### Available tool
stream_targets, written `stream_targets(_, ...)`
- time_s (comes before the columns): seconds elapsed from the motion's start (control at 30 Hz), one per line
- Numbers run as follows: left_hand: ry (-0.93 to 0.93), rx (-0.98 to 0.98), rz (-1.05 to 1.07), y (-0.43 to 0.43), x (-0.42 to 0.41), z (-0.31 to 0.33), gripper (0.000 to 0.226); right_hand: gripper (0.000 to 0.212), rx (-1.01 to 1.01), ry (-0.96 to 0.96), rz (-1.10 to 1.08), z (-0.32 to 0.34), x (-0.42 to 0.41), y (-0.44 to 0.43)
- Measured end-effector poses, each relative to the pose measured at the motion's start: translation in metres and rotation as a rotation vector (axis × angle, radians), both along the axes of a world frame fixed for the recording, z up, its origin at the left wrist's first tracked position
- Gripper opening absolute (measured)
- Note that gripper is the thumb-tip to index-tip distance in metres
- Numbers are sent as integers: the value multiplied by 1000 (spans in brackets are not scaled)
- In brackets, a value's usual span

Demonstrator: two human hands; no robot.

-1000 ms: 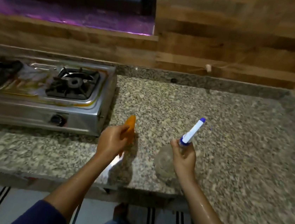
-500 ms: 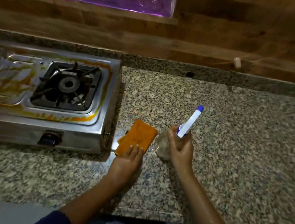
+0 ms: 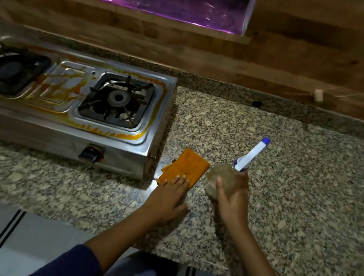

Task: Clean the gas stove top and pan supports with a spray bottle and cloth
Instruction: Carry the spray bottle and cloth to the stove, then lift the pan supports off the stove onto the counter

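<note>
A steel two-burner gas stove [image 3: 116, 150] stands on the left of the granite counter, its top streaked with orange stains. A black pan support [image 3: 117, 100] sits over the right burner; the left pan support [image 3: 9, 72] is dark and partly cut off. An orange cloth [image 3: 186, 168] lies flat on the counter beside the stove's right end. My left hand [image 3: 167, 197] rests flat with straight fingers on the cloth's near edge. My right hand [image 3: 233, 196] grips a clear spray bottle [image 3: 219, 178] with a white and blue nozzle standing on the counter.
The granite counter [image 3: 294, 196] stretches to the right of the bottle. A wooden wall with a window ledge [image 3: 211, 32] runs behind. The counter's front edge [image 3: 98, 226] lies near me, with tiled floor below. A stove knob [image 3: 90, 153] faces front.
My left hand has laid the orange cloth down flat beside the stove, after holding it raised. The view has tipped down and shifted left toward the stove. The bottle stays in my right hand.
</note>
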State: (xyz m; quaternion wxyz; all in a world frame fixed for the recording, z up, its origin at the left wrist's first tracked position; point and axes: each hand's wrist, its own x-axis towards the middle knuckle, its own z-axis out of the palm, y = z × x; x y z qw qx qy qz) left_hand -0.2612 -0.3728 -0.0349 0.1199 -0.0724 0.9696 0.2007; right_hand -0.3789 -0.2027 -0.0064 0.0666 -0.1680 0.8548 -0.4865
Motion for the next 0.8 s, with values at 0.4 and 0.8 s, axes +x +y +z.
stream_targets(0.4,613,-37,394,-104,119,83,42,25,-88,113,119,44,89,-61)
stream_targets(0.8,492,-259,385,-257,187,59,54,28,185,339,151,69,75,-272)
